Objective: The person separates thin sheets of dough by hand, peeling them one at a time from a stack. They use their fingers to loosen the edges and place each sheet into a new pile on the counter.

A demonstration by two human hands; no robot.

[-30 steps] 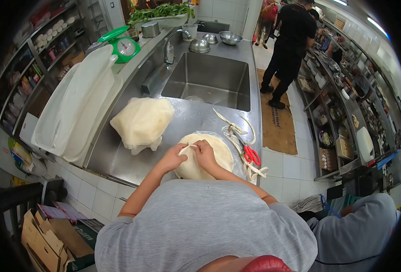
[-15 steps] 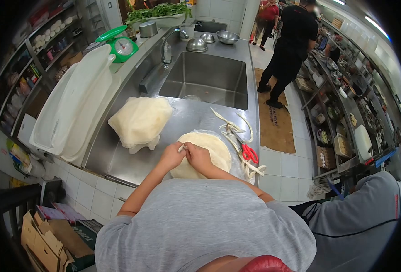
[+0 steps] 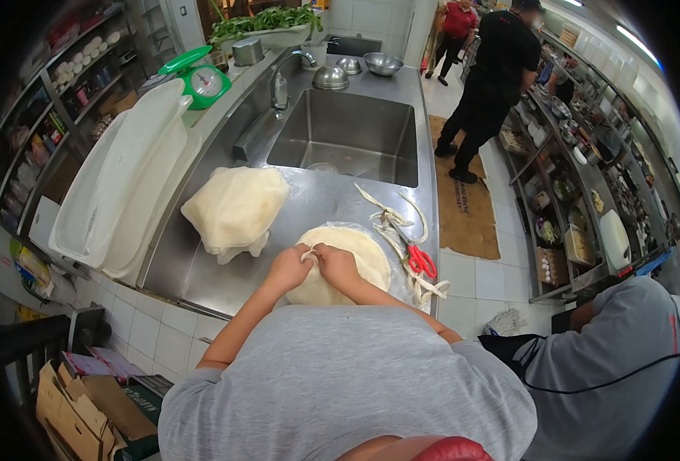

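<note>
On the steel counter before me lies a flat stack of thin round dough sheets (image 3: 368, 252), pale cream, on clear plastic. My left hand (image 3: 289, 269) and my right hand (image 3: 338, 266) meet over its left part, fingertips closed in a pinch on a small bit of dough sheet. How many layers they grip is hidden by the fingers. To the left sits a draped, drooping pile of similar dough sheets (image 3: 236, 206). Right of the stack are red-handled scissors (image 3: 422, 262), among cut dough strips (image 3: 429, 288).
Beyond the counter (image 3: 309, 180) is a steel sink (image 3: 347, 131) with a faucet (image 3: 292, 58). White plastic tubs (image 3: 117, 177) and a green scale (image 3: 204, 81) stand left. A person in black (image 3: 493, 84) stands at right; another in grey (image 3: 609, 369) is close at my right.
Both hands stay pinched at the sheets' edge with only slight finger movement. The view has shifted a little. The grey-clad person at right has moved slightly.
</note>
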